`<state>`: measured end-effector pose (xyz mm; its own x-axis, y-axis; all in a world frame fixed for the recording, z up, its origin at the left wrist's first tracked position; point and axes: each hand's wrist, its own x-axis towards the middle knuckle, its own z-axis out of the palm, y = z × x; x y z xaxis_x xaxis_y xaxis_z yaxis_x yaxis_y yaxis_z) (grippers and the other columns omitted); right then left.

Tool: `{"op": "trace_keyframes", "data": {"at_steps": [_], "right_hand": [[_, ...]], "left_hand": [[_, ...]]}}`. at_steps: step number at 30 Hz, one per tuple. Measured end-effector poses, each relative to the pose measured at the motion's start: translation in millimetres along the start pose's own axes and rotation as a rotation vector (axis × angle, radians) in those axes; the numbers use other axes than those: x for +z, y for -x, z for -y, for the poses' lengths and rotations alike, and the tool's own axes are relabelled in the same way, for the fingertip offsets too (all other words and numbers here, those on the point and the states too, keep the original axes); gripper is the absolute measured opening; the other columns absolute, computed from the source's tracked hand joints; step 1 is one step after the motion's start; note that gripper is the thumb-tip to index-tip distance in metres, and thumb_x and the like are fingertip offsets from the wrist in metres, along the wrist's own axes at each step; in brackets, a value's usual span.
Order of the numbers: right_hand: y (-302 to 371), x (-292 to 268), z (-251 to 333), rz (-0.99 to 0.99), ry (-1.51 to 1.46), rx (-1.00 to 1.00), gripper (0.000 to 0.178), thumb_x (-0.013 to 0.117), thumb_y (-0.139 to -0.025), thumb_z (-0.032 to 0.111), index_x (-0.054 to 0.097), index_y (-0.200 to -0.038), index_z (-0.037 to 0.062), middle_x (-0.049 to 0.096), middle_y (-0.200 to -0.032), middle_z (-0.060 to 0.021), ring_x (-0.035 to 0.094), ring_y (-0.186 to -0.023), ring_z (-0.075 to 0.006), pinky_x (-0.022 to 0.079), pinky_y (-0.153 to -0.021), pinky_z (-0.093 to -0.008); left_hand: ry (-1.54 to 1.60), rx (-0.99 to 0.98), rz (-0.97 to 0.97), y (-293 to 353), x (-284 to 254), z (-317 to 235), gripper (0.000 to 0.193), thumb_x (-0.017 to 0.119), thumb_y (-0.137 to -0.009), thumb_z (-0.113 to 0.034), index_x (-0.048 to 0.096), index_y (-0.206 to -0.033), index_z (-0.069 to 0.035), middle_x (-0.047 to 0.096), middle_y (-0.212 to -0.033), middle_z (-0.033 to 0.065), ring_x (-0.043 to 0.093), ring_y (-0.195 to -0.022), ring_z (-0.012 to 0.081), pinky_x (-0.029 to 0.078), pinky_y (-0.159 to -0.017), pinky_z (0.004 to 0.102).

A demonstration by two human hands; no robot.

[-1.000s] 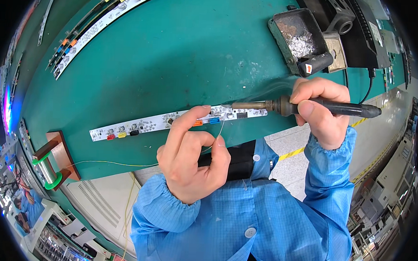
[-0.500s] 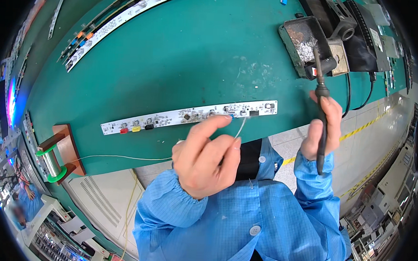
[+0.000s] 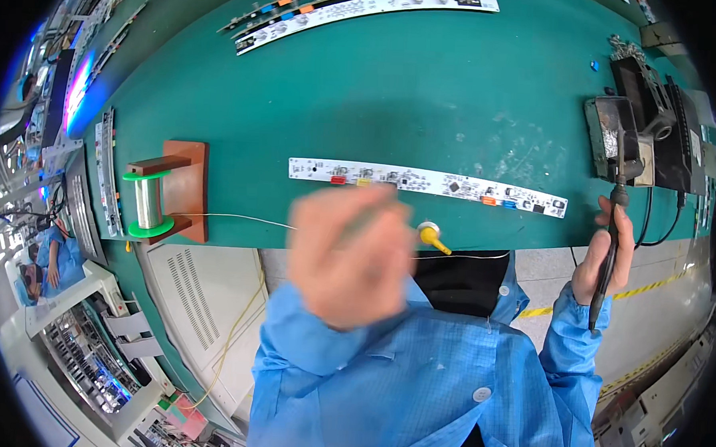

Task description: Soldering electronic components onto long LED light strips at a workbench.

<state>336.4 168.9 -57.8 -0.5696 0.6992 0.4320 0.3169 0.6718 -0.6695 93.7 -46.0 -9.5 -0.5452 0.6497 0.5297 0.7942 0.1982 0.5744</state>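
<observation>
Hands (two) (image 3: pixel 349 255), one soldering iron (image 3: pixel 611 234)

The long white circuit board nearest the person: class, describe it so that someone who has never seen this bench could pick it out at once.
Start at the green workbench. Near its front edge, just beyond the blurred left hand, lies a long white circuit board, running left to right. Unlike the similar strips at the far edge, it lies alone, with a wire spool on a wooden stand to its left.

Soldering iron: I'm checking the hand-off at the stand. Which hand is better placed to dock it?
Right. The right hand grips the iron, its tip up by the stand. The left hand is blurred, near the solder wire.
</observation>
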Motion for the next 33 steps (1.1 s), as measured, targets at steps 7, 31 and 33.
{"op": "trace_keyframes", "data": {"at_steps": [7, 31, 33], "right_hand": [[-13, 18, 14, 0.120, -0.029, -0.078, 0.047, 0.060, -0.083, -0.011, 0.052, -0.128, -0.0021, 0.061, -0.115, -0.0225, 0.061, -0.101, -0.0229, 0.047, -0.091, -0.0350], [-20, 36, 25, -0.117, -0.107, -0.235, 0.051, 0.071, -0.067, -0.020, 0.058, -0.110, 0.0045, 0.062, -0.097, -0.0178, 0.064, -0.077, -0.0238, 0.051, -0.065, -0.0296], [-18, 30, 29, -0.012, -0.115, -0.187, 0.067, 0.064, -0.071, -0.023, 0.044, -0.124, 0.0114, 0.058, -0.103, -0.0168, 0.060, -0.089, -0.0250, 0.049, -0.079, -0.0346]], "left_hand": [[-0.192, -0.337, 0.047, -3, -45, 65, 0.015, 0.062, -0.085, 0.002, 0.067, -0.099, 0.004, 0.064, -0.094, 0.0135, 0.063, -0.077, 0.0234, 0.050, -0.068, 0.0308], [0.359, -0.623, 0.015, 5, -53, 83, 0.019, 0.061, -0.090, 0.000, 0.063, -0.109, 0.004, 0.068, -0.100, 0.0100, 0.065, -0.088, 0.0134, 0.054, -0.074, 0.0242], [0.531, -0.651, -0.010, 12, -64, 93, 0.024, 0.061, -0.089, 0.003, 0.063, -0.112, 0.003, 0.066, -0.109, 0.0129, 0.065, -0.093, 0.0155, 0.055, -0.078, 0.0266]]}}
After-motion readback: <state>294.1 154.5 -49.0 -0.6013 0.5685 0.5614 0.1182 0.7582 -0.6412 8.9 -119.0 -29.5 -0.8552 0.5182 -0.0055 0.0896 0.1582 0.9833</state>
